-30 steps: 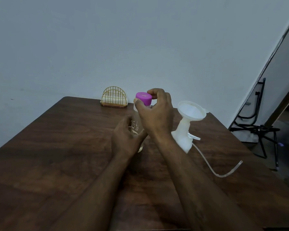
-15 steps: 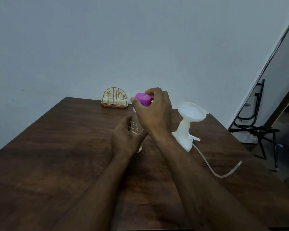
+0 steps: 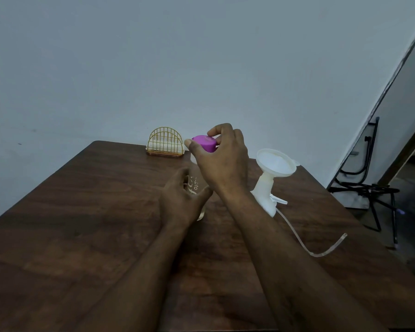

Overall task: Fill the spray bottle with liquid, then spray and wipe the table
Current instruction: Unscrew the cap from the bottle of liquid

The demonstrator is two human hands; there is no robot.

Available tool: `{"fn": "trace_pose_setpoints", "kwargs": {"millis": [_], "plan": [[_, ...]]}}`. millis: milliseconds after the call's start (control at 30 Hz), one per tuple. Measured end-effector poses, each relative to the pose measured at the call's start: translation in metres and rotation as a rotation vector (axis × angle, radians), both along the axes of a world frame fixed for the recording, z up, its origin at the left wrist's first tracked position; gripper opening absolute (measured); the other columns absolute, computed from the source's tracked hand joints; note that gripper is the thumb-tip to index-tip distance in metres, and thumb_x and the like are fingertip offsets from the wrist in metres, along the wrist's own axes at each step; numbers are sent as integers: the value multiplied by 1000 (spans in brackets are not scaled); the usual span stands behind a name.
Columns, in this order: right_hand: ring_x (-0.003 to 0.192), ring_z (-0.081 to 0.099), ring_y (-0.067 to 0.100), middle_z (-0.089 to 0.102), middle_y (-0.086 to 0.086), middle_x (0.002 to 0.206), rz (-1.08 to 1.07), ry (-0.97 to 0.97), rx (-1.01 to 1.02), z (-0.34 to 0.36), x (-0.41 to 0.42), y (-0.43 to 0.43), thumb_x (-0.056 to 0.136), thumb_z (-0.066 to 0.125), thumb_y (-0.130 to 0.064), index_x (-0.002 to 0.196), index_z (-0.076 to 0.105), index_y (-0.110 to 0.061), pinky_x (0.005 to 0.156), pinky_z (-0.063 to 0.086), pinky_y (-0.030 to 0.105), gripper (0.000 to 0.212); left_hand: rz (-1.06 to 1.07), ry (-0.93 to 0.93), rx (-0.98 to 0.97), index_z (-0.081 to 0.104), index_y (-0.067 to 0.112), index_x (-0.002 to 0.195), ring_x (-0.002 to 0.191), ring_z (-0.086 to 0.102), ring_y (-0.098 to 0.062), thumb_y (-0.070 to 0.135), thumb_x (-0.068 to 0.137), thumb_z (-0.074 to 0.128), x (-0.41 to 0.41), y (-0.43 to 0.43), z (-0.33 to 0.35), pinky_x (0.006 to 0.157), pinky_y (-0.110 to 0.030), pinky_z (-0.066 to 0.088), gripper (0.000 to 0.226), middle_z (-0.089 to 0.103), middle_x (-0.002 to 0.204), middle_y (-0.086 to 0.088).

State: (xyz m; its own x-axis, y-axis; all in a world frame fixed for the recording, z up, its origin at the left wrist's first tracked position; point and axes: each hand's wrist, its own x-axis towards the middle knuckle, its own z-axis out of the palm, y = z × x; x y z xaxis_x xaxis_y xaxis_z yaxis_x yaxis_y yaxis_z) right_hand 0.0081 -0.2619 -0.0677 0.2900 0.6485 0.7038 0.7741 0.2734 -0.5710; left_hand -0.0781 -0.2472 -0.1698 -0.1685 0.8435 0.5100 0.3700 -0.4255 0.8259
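Now, left of the spray bottle (image 3: 265, 190), the left hand (image 3: 177, 200) grips the clear bottle (image 3: 194, 186) and the right hand (image 3: 225, 164) pinches the purple cap (image 3: 205, 143). It sat level a moment ago and is now tipped up, seemingly off, so pouring looks next. A funnel (image 3: 276, 162) waits in the spray bottle. All this sits on a dark wooden table (image 3: 82, 212), with a black stand (image 3: 369, 188) far right of the spray bottle.

The table (image 3: 82, 224) is dark brown with streaky wood grain. Above its middle sit a bright magenta cap (image 3: 205, 143) and a clear bottle (image 3: 194, 186) with white lettering. Toward the table's right are a milky white funnel (image 3: 274, 161), a white spray bottle (image 3: 264, 200) and a see-through tube (image 3: 321, 253). At the table's far edge is a gold wire rack (image 3: 165, 140).
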Motion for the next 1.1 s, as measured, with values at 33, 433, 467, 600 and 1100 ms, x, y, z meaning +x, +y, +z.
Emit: {"fn": "trace_pose_setpoints", "kwargs": {"millis": [33, 433, 467, 600, 1100], "plan": [[99, 59, 14, 53, -8, 111, 7, -7, -13, 0, 2, 0, 79, 79, -61, 117, 54, -30, 67, 54, 21, 56, 4, -1, -2, 66, 23, 124, 94, 68, -11, 67, 68, 73, 0, 1, -1, 76, -26, 52, 72, 73, 112, 6], [87, 62, 10, 63, -12, 96, 73, 10, -43, 9, 3, -8, 81, 76, -63, 105, 56, -29, 69, 56, 32, 46, 32, 28, -28, 66, 21, 131, 99, 68, -13, 56, 74, 84, 1, 1, 0, 84, -37, 59, 69, 73, 119, 2], [90, 60, 11, 61, -11, 98, 68, -6, -41, 10, 2, -7, 79, 78, -63, 104, 56, -30, 71, 57, 34, 47, 36, 33, -27, 66, 20, 130, 99, 68, -13, 57, 74, 84, 1, 1, 0, 84, -37, 58, 70, 73, 119, 2], [101, 58, 18, 55, -4, 110, 49, -76, -23, 9, 4, -5, 79, 82, -49, 108, 57, -29, 74, 56, 33, 44, 35, 41, -28, 66, 20, 131, 98, 68, -12, 54, 74, 85, 1, 1, 0, 80, -29, 55, 69, 73, 118, 3], [98, 57, 17, 55, -4, 109, 1, -153, -128, 17, 9, -4, 79, 77, -65, 115, 58, -26, 75, 55, 34, 56, 9, 4, -13, 64, 21, 133, 103, 66, -11, 56, 74, 86, 1, -1, 1, 82, -26, 55, 71, 72, 123, 3]]}}
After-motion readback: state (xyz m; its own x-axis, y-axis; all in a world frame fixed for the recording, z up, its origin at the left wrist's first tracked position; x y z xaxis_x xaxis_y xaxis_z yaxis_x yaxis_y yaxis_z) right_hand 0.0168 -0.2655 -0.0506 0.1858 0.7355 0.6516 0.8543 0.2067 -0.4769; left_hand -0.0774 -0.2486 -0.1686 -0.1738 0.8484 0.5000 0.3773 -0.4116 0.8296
